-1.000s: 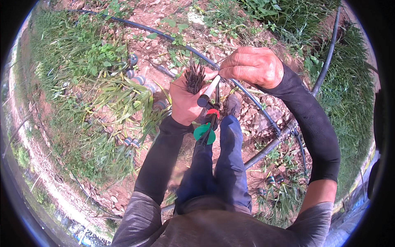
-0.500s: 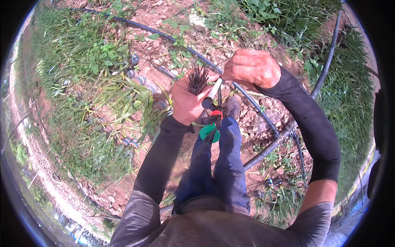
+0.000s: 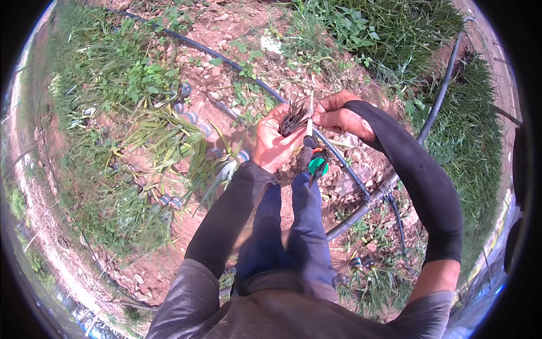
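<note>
My left hand (image 3: 272,144) is closed around a bundle of thin dark stalk-like pieces (image 3: 293,120), their frayed ends poking up past the fingers. Beside it stands a slim white rod (image 3: 310,113) with a black lower end, between my two hands. The fingers of my right hand (image 3: 343,117) are pinched together right against the rod; what lies between them is too small to tell. Below the rod, in front of my lower leg, hangs a green disc-shaped piece (image 3: 317,166) with a red part above it and black strips around it.
A thin black hose (image 3: 226,59) crosses the stony soil and joins a thicker grey pipe (image 3: 361,209) at the right. Bundles of long-leaved plants with banded bases (image 3: 189,117) lie on the left. Dense grass (image 3: 474,152) grows along the right side.
Both hands have shifted closer together, the left one moving right and the right one dropping slightly. The white rod now points more upright, and the green piece has swung right and up.
</note>
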`<state>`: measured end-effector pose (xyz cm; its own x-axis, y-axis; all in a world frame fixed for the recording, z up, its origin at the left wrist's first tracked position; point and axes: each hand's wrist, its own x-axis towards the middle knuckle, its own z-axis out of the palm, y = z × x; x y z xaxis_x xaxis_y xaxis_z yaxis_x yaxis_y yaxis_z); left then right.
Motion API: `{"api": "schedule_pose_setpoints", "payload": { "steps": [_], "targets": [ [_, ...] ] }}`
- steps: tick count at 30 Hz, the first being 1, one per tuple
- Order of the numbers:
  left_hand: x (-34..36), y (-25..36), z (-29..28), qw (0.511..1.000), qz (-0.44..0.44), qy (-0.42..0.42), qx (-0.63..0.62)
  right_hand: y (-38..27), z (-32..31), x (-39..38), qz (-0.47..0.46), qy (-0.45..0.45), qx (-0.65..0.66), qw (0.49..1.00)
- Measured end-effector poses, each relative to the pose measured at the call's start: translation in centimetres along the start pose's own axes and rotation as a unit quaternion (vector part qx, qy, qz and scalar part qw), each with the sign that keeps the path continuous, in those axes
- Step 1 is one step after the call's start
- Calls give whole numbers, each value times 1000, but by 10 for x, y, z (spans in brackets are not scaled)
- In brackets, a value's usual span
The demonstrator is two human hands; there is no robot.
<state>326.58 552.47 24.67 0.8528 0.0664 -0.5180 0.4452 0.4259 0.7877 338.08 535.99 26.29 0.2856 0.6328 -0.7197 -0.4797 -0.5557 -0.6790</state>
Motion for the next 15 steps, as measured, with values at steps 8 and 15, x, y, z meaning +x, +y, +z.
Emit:
{"api": "schedule_pose_setpoints", "payload": {
  "steps": [8, 15],
  "targets": [
    [-2, -11, 4, 997, 48, 44, 46, -4, -2, -3, 89, -10, 70, 994],
    [-25, -26, -33, 989, 90, 103, 52, 27, 5, -38, -15, 163, 223, 961]
  ]
}}
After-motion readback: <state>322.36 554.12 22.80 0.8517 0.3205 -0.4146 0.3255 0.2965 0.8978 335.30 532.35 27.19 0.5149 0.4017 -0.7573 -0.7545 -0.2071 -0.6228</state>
